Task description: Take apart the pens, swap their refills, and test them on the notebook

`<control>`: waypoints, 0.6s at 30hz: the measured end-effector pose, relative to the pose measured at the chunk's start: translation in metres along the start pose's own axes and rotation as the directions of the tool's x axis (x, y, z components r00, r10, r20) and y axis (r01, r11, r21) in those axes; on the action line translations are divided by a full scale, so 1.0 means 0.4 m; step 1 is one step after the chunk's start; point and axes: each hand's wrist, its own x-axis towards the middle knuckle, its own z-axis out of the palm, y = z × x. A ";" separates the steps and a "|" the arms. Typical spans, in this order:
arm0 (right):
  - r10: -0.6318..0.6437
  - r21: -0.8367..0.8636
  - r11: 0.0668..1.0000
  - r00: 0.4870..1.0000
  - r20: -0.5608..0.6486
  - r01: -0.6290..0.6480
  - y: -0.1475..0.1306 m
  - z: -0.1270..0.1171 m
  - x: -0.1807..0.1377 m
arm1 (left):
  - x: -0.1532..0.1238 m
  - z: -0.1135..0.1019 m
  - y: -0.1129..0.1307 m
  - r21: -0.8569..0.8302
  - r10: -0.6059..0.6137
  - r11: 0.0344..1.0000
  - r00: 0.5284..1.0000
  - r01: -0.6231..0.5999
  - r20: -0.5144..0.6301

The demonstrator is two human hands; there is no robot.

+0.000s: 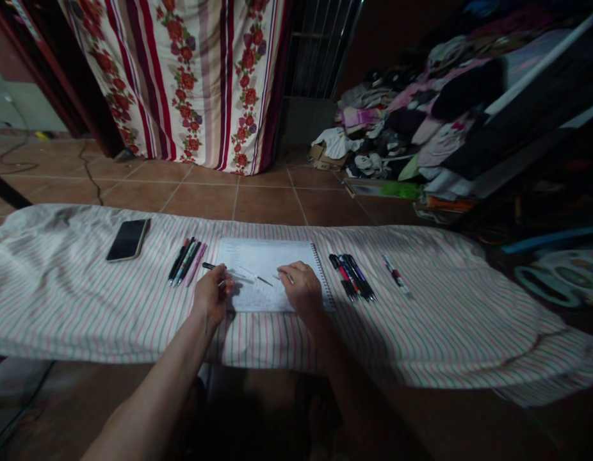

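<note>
A spiral notebook [258,250] lies open on the striped cloth between my hands, writing on its page. My left hand [212,291] is over its left edge, fingers closed on a black pen part [208,265] that sticks out to the left. Above the page's right half, my right hand [301,285] is closed in a pinch; what its fingertips hold is too small to name. Between the two hands, a clear pen barrel [243,273] and a thin dark-tipped refill [264,281] show against the paper. Whether they rest on it, I cannot tell.
Several pens [187,261] lie left of the notebook, beside a phone [128,240]. To the right lie more pens [353,276] and a single white-and-red pen [396,275]. A striped cloth [445,307] covers the surface. Beyond are a floral curtain [205,83] and piled clothes [397,121].
</note>
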 end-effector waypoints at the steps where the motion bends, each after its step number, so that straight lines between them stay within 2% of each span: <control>1: 0.007 -0.004 1.000 1.000 -0.010 -0.007 0.001 -0.003 0.001 | -0.001 0.001 0.000 0.000 0.000 1.000 1.000 0.000 0.002; 10: 0.090 -0.033 0.995 0.994 -0.065 -0.093 0.038 -0.032 0.003 | -0.020 0.024 -0.002 -0.037 -0.032 0.999 0.999 0.032 -0.003; 18: 0.129 -0.041 0.990 0.989 -0.071 -0.132 0.069 -0.053 -0.001 | -0.015 0.025 -0.024 -0.005 -0.007 1.000 1.000 0.007 -0.016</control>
